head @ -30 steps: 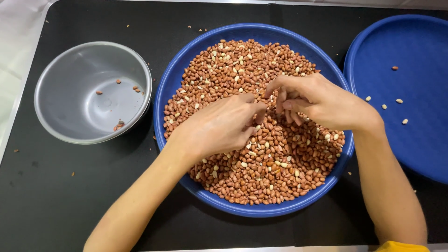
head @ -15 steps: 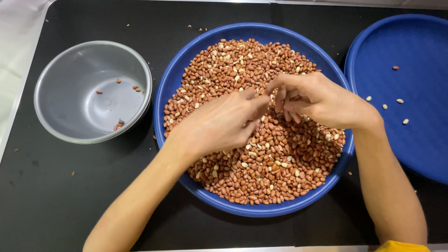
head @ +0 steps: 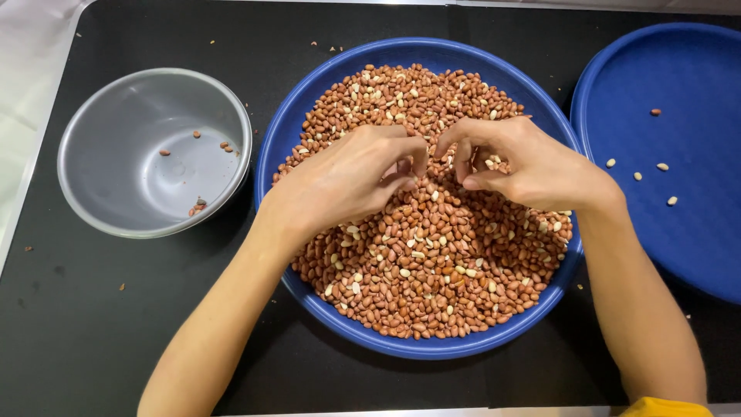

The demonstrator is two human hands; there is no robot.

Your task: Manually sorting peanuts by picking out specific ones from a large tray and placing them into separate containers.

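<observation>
My left hand [head: 347,181] and right hand [head: 525,166] rest on the heap of peanuts [head: 432,255] that fills the blue basin [head: 309,116] in the middle of the black table [head: 77,324]. The fingers of both hands are curled, tips drawn together and almost meeting over the nuts; I cannot tell whether either pinches one. A grey bowl [head: 85,139] with a few bits sits to my left, a blue tray [head: 695,232] with a few loose peanuts to my right.
</observation>
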